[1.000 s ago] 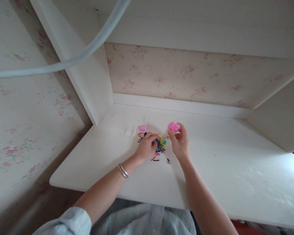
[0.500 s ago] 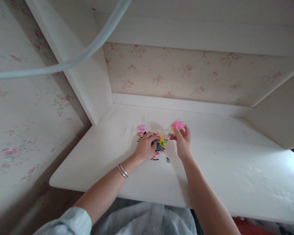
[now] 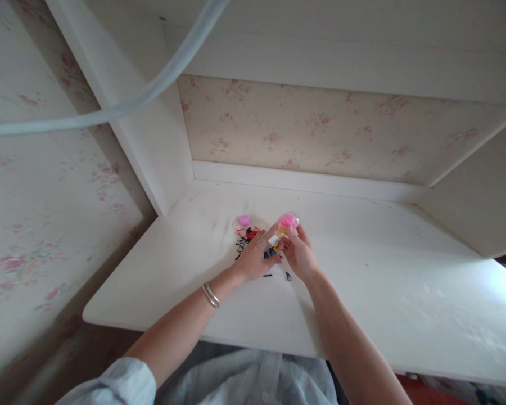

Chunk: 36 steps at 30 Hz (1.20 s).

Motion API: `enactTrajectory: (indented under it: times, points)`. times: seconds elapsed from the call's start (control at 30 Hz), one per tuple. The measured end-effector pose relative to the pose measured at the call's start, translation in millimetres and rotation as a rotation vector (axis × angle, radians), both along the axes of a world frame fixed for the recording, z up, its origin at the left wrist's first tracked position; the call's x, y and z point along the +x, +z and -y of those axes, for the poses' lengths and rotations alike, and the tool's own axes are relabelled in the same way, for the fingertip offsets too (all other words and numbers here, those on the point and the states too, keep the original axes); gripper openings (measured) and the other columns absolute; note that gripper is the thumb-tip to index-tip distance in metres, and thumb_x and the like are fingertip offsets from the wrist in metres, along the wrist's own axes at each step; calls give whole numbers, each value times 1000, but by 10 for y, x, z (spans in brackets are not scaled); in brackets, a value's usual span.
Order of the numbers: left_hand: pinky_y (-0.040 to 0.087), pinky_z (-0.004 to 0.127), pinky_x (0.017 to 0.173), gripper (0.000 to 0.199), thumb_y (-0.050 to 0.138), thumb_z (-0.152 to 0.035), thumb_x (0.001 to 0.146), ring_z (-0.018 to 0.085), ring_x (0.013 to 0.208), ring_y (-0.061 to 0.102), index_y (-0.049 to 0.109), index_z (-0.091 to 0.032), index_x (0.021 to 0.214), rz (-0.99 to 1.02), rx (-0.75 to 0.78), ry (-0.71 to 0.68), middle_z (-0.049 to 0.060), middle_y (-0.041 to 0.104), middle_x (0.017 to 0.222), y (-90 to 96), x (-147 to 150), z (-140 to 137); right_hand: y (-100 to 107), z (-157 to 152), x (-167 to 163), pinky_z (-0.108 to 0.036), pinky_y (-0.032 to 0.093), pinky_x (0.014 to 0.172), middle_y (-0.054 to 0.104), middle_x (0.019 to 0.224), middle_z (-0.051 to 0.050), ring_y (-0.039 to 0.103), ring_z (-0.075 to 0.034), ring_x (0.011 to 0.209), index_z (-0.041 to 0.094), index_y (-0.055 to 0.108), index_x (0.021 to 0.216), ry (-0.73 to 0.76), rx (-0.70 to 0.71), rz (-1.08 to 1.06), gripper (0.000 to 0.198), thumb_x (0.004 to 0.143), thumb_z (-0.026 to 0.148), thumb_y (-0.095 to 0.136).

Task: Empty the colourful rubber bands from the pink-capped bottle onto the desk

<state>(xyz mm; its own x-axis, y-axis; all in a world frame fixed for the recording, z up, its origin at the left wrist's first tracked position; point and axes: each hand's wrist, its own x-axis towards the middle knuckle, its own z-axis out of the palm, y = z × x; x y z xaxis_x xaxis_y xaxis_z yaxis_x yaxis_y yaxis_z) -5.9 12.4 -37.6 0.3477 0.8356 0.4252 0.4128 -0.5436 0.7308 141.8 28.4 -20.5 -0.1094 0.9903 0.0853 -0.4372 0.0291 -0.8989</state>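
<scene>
Many little bright bands (image 3: 270,254) lie on a white table (image 3: 172,270).
The right hand (image 3: 301,254) has its fingers pinched on a clear pack (image 3: 287,221) with pink inside, near the bands. The left hand (image 3: 253,260) covers some bands; I cannot tell if its fingers hold any.

The light is muted and comes mostly from the right, where a pale glare washes out the far end of the white desk (image 3: 405,298) — the overhead shelf (image 3: 341,62) sits in flat grey shade, and the left wall (image 3: 21,225) darkens towards the bottom. Shadows on the desktop are faint and soft-edged. Fine detail is mushy: the small coloured pieces (image 3: 249,233) run together, small glints mark the clear packet (image 3: 288,221), and wide-angle stretching shows towards the edges.
</scene>
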Motion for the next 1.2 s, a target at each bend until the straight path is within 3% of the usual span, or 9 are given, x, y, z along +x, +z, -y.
enactTrajectory:
  times: [0.13, 0.3, 0.53, 0.67, 0.9, 1.07, 1.2]
  points:
    - [42, 39, 100, 76, 61, -17, 82, 21, 115, 50, 24, -32, 147, 95, -46, -32, 8, 48, 127, -30, -3, -10, 8, 33, 44, -20, 42, 45, 55, 64, 7, 48, -8, 48, 29, 54, 105, 56, 89, 42, 32, 79, 40, 68]
    - [34, 42, 108, 60, 56, -15, 84, 21, 124, 42, 37, -28, 140, 44, 36, -66, 8, 48, 129, 38, -6, -5, 37, 20, 125, -20, 42, 48, 59, 74, 3, 49, -8, 52, 26, 58, 100, 30, 142, 47, 26, 79, 38, 69]
    - [32, 42, 111, 68, 56, -15, 84, 22, 133, 34, 27, -27, 144, -56, 71, -96, 8, 41, 141, 90, 18, 36, 51, 0, 123, -21, 43, 49, 57, 73, 4, 47, -8, 51, 26, 59, 98, -47, 112, 38, 27, 80, 46, 65]
    - [32, 43, 111, 61, 54, -16, 86, 22, 129, 39, 33, -26, 141, 1, 88, -64, 8, 45, 136, 35, 20, 15, 47, 42, 65, -21, 40, 44, 52, 66, 5, 44, -8, 48, 27, 57, 98, 51, 83, 42, 28, 80, 47, 65]
    - [39, 42, 105, 60, 54, -11, 85, 22, 122, 46, 37, -28, 140, 67, 37, -61, 8, 51, 129, 51, 23, -3, 19, 89, 16, -24, 42, 48, 44, 52, 8, 36, -8, 41, 28, 57, 95, 61, 99, 62, 27, 80, 49, 64]
    - [36, 41, 108, 58, 54, -11, 84, 22, 124, 44, 39, -25, 138, 35, 74, -62, 8, 49, 129, 57, 8, -16, 4, 17, 69, -21, 41, 48, 52, 63, 6, 36, -6, 44, 24, 60, 89, -18, 56, 21, 27, 78, 47, 68]
    - [48, 35, 96, 51, 53, -14, 86, 17, 103, 57, 42, -24, 135, 39, 2, -60, 9, 47, 128, -15, -10, -22, 15, -57, 144, -21, 43, 49, 54, 65, 6, 36, -5, 43, 24, 59, 86, -120, 4, -31, 27, 77, 48, 68]
